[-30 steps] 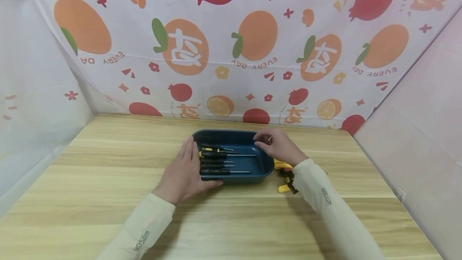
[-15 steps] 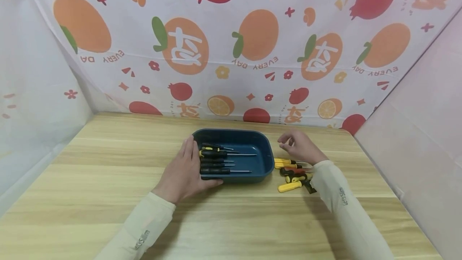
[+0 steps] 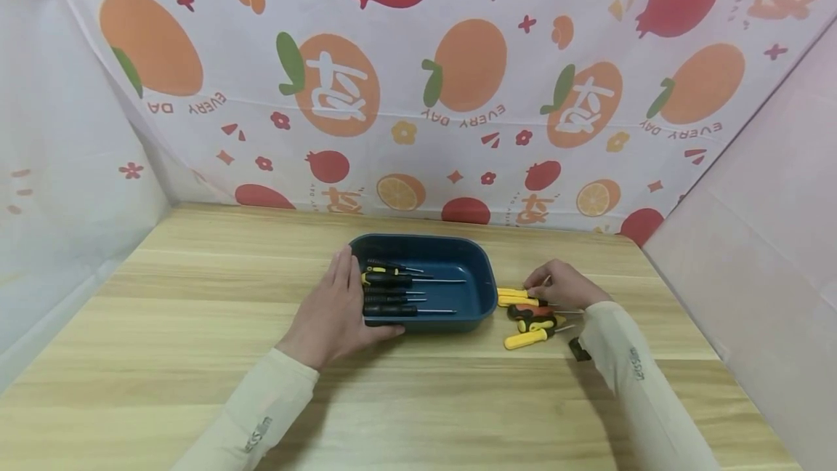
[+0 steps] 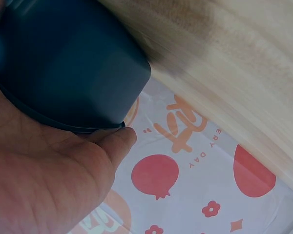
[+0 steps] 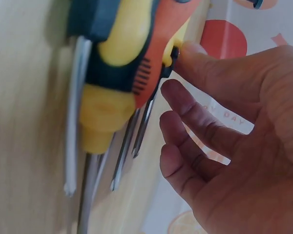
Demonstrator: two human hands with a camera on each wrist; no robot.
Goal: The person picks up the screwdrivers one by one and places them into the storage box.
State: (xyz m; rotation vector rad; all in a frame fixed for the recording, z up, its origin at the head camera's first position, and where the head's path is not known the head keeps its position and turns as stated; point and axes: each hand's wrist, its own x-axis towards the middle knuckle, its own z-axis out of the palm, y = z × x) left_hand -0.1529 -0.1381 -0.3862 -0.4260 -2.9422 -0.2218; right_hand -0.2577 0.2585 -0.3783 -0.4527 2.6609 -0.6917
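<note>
A dark blue rectangular tray [image 3: 451, 325] sits mid-table, with several black-handled screwdrivers [image 3: 390, 310] lying side by side in its left part. My left hand [image 3: 327, 315] rests against the tray's left end, fingers straight along the rim and thumb along the front wall. Close to the tray's right end lies a group of screwdrivers with yellow, red-black and yellow-black handles. My right hand [image 3: 567, 286] is at the rearmost yellow screwdriver [image 3: 512, 292]. In the right wrist view the thumb touches near its black neck; the other fingers [image 5: 178, 97] are loosely bent beside it.
A yellow screwdriver [image 3: 525, 340] lies nearest the front of the group. A small black item [image 3: 578, 349] lies by the right sleeve. A fruit-printed cloth [image 3: 418, 93] stands behind the wooden table [image 3: 163, 325], with pale sheets at both sides.
My right hand has gone from over the tray's right end rightward, then down to the loose screwdrivers, which its sleeve partly covered before. The left hand and tray stay put.
</note>
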